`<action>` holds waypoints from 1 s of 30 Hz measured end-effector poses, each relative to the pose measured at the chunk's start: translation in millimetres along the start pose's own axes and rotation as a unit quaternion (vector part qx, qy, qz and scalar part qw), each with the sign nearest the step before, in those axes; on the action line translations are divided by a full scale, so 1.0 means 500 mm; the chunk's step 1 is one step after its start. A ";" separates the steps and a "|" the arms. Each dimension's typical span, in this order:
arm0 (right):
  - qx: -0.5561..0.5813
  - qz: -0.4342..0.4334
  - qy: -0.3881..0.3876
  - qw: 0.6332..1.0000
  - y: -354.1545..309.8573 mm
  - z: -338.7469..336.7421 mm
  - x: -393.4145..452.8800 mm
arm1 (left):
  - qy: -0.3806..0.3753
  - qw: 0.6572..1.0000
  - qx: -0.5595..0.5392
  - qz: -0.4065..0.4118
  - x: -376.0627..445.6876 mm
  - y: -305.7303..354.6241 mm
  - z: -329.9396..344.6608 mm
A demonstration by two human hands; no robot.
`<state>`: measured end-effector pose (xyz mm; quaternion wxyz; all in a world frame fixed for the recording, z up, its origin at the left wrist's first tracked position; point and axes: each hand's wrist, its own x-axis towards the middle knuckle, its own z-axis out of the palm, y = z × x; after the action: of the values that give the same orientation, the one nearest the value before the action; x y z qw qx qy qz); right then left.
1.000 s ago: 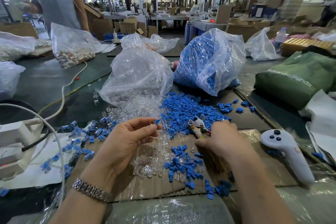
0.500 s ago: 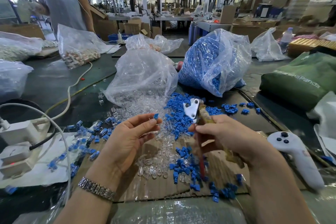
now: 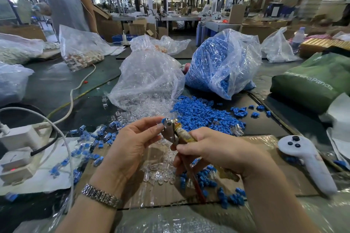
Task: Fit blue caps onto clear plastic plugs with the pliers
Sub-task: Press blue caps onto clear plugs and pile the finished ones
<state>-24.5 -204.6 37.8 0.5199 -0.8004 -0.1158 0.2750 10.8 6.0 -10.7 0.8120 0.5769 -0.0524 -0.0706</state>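
My right hand (image 3: 219, 149) grips the taped handles of the pliers (image 3: 174, 130), jaws pointing up and left. My left hand (image 3: 132, 143) pinches a clear plug with a blue cap (image 3: 164, 120) between thumb and forefinger, right at the pliers' jaws. Loose blue caps (image 3: 197, 113) lie heaped on the table behind my hands. Clear plugs (image 3: 144, 111) spill from a bag beside them. More caps and plugs (image 3: 204, 178) are scattered on the cardboard (image 3: 265, 181) under my hands. Capped plugs (image 3: 89, 147) lie at the left.
A bag of clear plugs (image 3: 147, 75) and a bag of blue caps (image 3: 221, 60) stand behind. A white controller (image 3: 306, 159) lies at the right, a green bag (image 3: 318, 79) beyond it. Power strips and cables (image 3: 19, 149) sit at the left. A person (image 3: 64, 0) stands far left.
My right hand lifted the pliers off the table and swung the jaws left to meet the capped plug in my left hand. My left hand stayed nearly still.
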 end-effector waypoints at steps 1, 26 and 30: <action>-0.005 0.000 0.002 1.000 0.002 0.000 0.001 | -0.001 1.000 0.007 0.002 0.000 0.000 0.001; -0.156 0.047 0.232 0.959 0.001 -0.036 -0.018 | 0.181 0.940 0.265 0.111 -0.007 0.002 -0.022; -0.293 0.141 0.333 0.885 0.033 -0.059 -0.005 | 0.300 0.802 0.500 0.126 -0.008 -0.003 -0.037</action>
<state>-11.9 -235.5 32.9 0.2258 -0.9686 0.1024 0.0163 9.6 23.5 -18.2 0.3875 0.8839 0.0936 0.2447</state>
